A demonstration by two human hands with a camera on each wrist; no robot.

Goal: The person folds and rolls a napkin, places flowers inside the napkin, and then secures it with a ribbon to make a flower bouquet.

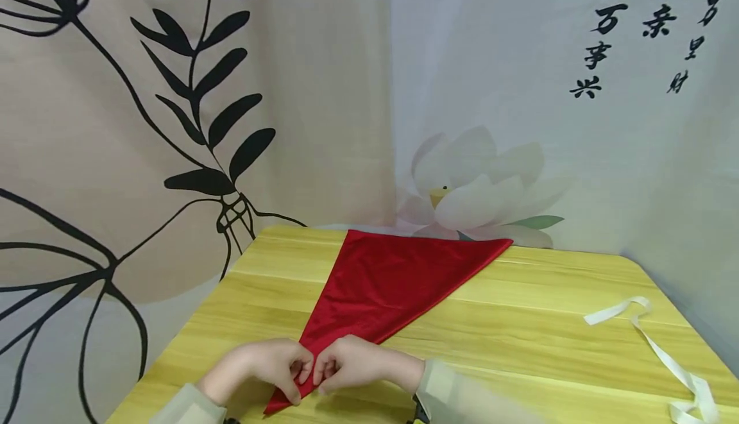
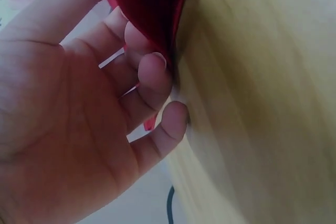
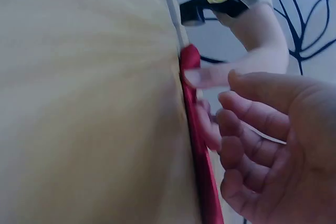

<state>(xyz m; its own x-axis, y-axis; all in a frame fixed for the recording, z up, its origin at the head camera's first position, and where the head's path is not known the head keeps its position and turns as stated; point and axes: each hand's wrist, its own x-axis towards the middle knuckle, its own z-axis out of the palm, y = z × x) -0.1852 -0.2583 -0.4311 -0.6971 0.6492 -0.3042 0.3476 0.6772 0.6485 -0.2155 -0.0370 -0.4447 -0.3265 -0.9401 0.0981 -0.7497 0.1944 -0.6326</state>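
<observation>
A red cloth (image 1: 398, 276) with a slight sheen lies as a long triangle on the wooden table, its broad end at the far edge and its narrow tip pointing toward me. Near that tip, my left hand (image 1: 277, 366) pinches the cloth's edge between thumb and fingers. The left wrist view shows the red fabric (image 2: 155, 9) bulging up at those fingertips. My right hand (image 1: 355, 366) is just right of the left one, over the cloth's right edge. Its fingers (image 3: 233, 150) are loosely curled, with nothing visible between them and the thumb.
On the right side of the yellow wood-grain table (image 1: 519, 328) lies a twisted white ribbon (image 1: 664, 353). A printed curtain (image 1: 323, 90) with plant and flower motifs hangs behind the table. A black wrist strap (image 3: 210, 10) shows on the left forearm.
</observation>
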